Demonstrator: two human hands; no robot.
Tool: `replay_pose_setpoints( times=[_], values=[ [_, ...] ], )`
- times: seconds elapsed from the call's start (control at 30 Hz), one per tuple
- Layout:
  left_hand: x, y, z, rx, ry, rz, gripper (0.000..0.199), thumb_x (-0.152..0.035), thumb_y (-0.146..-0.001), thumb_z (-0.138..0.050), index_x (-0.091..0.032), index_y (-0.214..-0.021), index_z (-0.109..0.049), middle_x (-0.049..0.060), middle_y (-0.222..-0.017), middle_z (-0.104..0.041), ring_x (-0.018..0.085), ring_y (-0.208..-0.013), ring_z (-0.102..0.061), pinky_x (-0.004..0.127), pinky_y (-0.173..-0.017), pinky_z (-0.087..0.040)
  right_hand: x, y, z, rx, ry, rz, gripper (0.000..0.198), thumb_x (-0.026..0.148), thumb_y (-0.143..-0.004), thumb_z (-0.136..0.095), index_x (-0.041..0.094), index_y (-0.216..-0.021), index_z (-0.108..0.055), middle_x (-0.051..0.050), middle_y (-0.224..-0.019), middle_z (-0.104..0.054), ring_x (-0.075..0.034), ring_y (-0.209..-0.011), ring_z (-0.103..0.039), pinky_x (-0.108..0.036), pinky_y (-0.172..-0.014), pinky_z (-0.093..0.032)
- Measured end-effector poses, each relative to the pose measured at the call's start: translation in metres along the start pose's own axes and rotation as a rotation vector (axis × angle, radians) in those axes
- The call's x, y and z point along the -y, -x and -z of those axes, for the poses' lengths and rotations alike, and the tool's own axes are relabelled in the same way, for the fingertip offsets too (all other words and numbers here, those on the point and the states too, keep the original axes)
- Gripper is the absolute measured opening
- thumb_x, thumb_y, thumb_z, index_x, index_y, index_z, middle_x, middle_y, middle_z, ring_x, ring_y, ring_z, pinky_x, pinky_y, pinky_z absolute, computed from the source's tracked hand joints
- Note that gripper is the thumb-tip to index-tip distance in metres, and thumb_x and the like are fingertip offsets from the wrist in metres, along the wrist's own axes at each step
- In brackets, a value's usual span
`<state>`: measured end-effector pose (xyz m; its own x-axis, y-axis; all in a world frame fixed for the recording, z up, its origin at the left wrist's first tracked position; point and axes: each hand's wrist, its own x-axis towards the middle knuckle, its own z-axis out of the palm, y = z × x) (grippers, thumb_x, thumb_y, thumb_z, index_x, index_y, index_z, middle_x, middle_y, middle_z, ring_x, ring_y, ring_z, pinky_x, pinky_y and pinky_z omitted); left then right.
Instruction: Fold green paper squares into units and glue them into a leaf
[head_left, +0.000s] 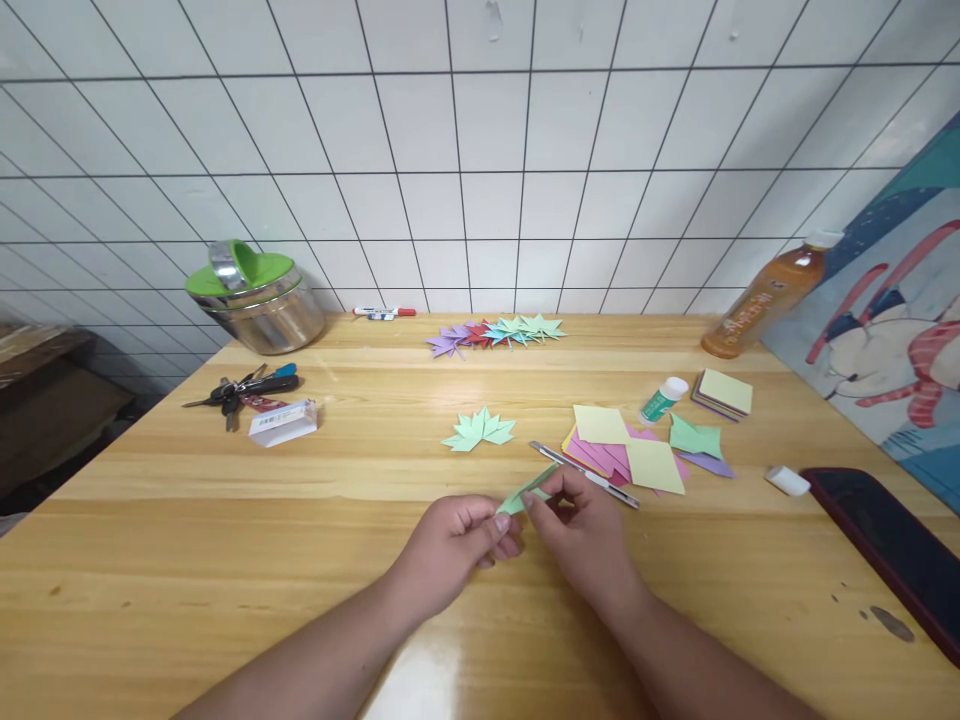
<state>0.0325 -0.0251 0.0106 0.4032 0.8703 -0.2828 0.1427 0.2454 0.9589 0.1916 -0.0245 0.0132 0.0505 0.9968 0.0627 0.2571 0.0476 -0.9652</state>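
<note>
Between my two hands is a small piece of folded green paper (517,502), held just above the table. My left hand (454,545) pinches its lower left end between thumb and fingers. At its right end, my right hand (581,530) grips it with thumb and forefinger; the other fingers are curled. Beyond the hands lies a pointed, leaf-like shape of folded green paper (478,430). A silver pen-like tool (615,490) rests close behind my right hand, beside loose yellow and pink paper squares (656,467).
A glue stick (664,400), a paper stack (721,392), a white cap (787,481) and a phone (892,550) lie right; a bottle (765,300) leans there. Folded paper leaves (525,330) line the wall. Keys (247,390), a small box (283,424) and a metal pot (274,315) are left.
</note>
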Motion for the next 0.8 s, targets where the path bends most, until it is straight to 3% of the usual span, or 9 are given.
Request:
replay_pose_setpoints(
  times=[0.2,0.3,0.43,0.8],
  values=[
    [-0.0032,0.0004,0.0086,0.043,0.119,-0.007,0.046,-0.052,-0.082,-0.049,-0.011,-0.089,-0.067,0.012,-0.079,-0.071,0.018,-0.069,-0.063,0.024,-0.059,-0.045,-0.0035,-0.0021,0.0036,-0.029,-0.022,-0.016,0.019,0.031,-0.074,-0.058,0.019,-0.063,-0.047,0.003,-0.059,-0.048,-0.010,-0.053,-0.042,-0.022,-0.049,-0.035],
    [-0.0067,0.0015,0.0088,0.035,0.121,-0.031,0.043,-0.051,-0.079,-0.054,-0.012,-0.097,-0.063,0.011,-0.079,-0.069,0.018,-0.070,-0.063,0.025,-0.059,-0.047,-0.0032,-0.0023,0.0047,-0.011,-0.015,-0.014,0.019,0.030,-0.074,-0.058,0.019,-0.063,-0.048,0.003,-0.060,-0.050,-0.010,-0.053,-0.042,-0.022,-0.050,-0.035],
    [-0.0077,0.0005,0.0037,0.036,0.043,-0.044,0.036,-0.045,-0.075,-0.063,-0.012,-0.089,-0.064,0.007,-0.071,-0.067,0.014,-0.064,-0.060,0.023,-0.058,-0.045,-0.0020,-0.0021,0.0023,-0.004,-0.015,0.018,0.019,0.028,-0.073,-0.058,0.019,-0.060,-0.047,0.004,-0.057,-0.048,-0.010,-0.052,-0.041,-0.022,-0.049,-0.035],
    [-0.0045,-0.0018,0.0046,0.007,0.045,0.015,0.034,-0.046,-0.073,-0.064,-0.012,-0.071,-0.065,0.007,-0.068,-0.068,0.012,-0.056,-0.057,0.022,-0.054,-0.043,-0.0035,0.0004,-0.0009,-0.003,-0.013,0.045,0.018,0.026,-0.073,-0.059,0.019,-0.060,-0.047,0.003,-0.056,-0.049,-0.010,-0.052,-0.042,-0.021,-0.049,-0.036]
  ],
)
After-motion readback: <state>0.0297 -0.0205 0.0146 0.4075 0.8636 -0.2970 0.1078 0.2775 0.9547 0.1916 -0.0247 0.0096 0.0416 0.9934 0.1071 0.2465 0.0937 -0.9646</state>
